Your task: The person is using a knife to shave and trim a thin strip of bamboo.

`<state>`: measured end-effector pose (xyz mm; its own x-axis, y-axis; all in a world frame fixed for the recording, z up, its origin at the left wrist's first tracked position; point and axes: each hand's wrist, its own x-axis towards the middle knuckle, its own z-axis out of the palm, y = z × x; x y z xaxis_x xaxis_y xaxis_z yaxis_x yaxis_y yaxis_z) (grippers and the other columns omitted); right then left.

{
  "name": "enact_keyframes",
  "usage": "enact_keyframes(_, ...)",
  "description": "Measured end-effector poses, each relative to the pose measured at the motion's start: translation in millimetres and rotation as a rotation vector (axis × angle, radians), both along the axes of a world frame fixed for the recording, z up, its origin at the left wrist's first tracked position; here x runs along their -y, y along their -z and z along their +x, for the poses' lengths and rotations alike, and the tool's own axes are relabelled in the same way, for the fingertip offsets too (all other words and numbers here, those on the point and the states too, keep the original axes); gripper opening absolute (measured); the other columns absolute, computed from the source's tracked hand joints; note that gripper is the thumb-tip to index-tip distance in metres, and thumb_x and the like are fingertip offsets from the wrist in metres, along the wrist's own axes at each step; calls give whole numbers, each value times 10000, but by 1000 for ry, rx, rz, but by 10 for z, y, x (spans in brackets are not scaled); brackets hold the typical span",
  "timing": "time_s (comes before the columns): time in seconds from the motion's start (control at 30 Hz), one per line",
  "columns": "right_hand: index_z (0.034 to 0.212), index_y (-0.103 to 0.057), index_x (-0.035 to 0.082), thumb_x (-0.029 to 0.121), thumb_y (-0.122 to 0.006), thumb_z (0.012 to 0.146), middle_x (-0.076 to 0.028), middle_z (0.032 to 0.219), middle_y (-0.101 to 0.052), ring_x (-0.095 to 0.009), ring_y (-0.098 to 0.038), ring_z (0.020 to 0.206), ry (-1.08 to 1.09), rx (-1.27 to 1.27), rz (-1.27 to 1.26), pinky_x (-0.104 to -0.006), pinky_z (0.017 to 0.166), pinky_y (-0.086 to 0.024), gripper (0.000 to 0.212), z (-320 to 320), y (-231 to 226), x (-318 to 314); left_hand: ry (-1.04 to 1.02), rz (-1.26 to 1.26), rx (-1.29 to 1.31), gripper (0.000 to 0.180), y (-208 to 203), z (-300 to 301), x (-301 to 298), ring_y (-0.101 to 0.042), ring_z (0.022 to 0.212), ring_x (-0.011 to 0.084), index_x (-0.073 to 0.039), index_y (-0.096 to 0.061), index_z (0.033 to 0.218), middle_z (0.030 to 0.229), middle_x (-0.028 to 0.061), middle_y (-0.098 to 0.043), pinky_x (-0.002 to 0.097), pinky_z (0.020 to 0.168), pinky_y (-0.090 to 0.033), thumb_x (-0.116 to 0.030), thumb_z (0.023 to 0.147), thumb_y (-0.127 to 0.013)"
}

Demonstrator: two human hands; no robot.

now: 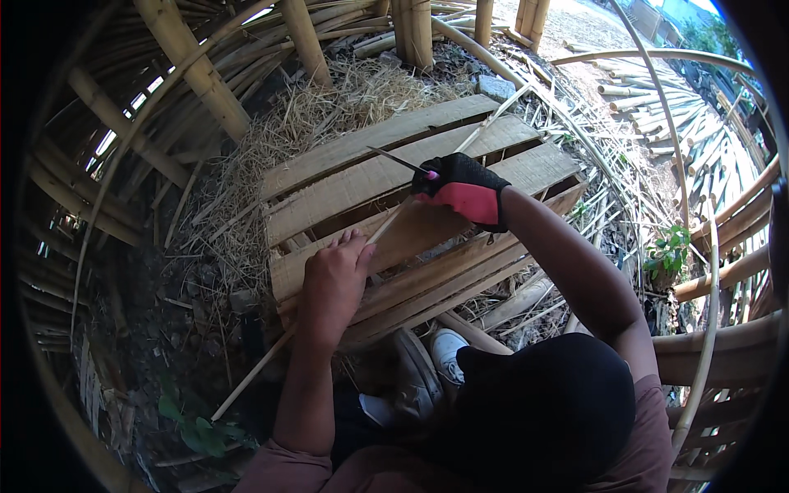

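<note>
A long, thin bamboo strip (388,224) slants across a slatted wooden crate (362,185), from the lower left up to the far right. My bare left hand (335,275) closes round the strip over the crate's near left part. Farther right, my right hand (468,191) wears a black and pink glove and grips a knife (398,159). Its dark blade points up and left, and a bit of pink handle shows at the fist. The strip passes under the gloved hand, which hides where the two meet.
Wood shavings (329,111) lie heaped behind and left of the crate. Bamboo posts (197,70) stand at the far left. Cut bamboo poles (657,115) cover ground at the far right, near a small green plant (670,251). White shoes (448,355) are below the crate's near side.
</note>
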<state>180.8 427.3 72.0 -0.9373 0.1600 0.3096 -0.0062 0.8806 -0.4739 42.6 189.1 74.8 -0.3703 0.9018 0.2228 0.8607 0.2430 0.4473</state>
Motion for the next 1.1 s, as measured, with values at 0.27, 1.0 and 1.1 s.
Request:
enact_keyframes(0.27,1035,-709,53,330,-691,935,-68,813,-656,-131,-589,706,370,-14,-713,-307,678,-478,295,55,-148,23,-14,52,-27,297,8,34,-17,-647,956,425,25,-678,1104,1071,252,-662,481,823,-538,-230,999,-567)
enact_keyframes(1.0,902,-679,19,289,-720,911,-24,736,-615,-113,-595,675,15,390,-465,-278,647,-486,273,740,-1163,-584,-38,37,28,292,41,8,72,-605,1172,369,23,-660,1183,1183,250,-648,443,976,-521,-177,991,-569)
enact_keyframes(1.1,798,-681,52,291,-752,843,-17,672,-602,-111,-584,685,-129,745,-369,-286,660,-462,253,716,-1415,-718,-24,54,36,292,28,36,45,-606,1170,369,26,-661,1176,1180,251,-648,443,975,-521,-181,993,-566)
